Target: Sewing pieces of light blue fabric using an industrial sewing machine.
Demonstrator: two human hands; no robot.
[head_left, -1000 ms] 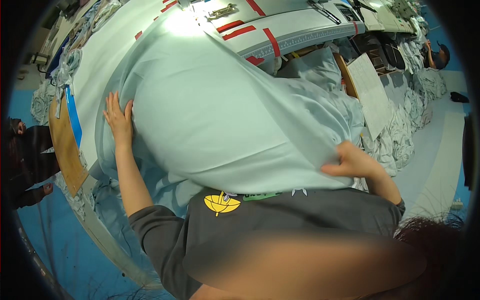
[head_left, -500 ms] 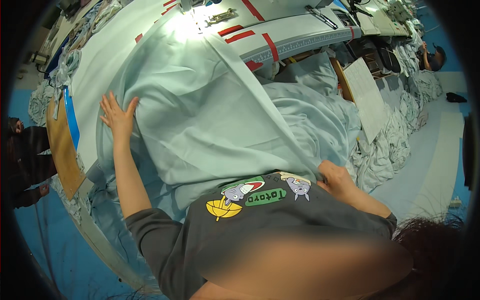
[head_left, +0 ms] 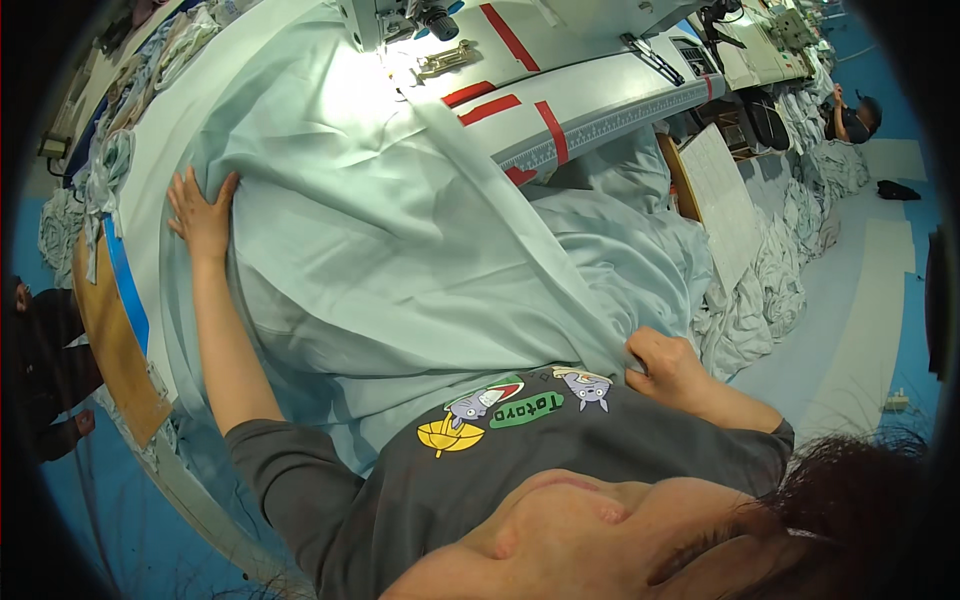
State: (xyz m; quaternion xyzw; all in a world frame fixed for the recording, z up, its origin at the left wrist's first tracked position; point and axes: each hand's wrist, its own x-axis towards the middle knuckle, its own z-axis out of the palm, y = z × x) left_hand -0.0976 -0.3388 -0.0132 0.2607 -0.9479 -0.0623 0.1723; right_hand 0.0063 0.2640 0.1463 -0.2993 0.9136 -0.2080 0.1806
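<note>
Pale green cloth (head_left: pixel 350 230), biggest item, spans between both hands, top end at the lit machine, lower part against the person's front. White bench (head_left: pixel 168 160) under it, showing just past the left hand. Crumpled pile (head_left: pixel 765 300) beyond the right hand, to its right. Machine (head_left: pixel 362 25) well ahead of both hands. Folded edge (head_left: pixel 505 205) of the cloth runs fairly straight from machine to right hand. Left hand (head_left: pixel 203 218): fingers spread, palm down on the cloth, gripping nothing. Right hand (head_left: pixel 665 368): fingers curled, pinching the folded edge's near end. Brass fitting (head_left: pixel 447 60) far ahead of the right hand, beside the machine.

Progress, judged: partway. Done: cloth placed at machine, edge drawn out. Left: the stretch up to the right hand looks not yet through. Stitching: can't tell.
</note>
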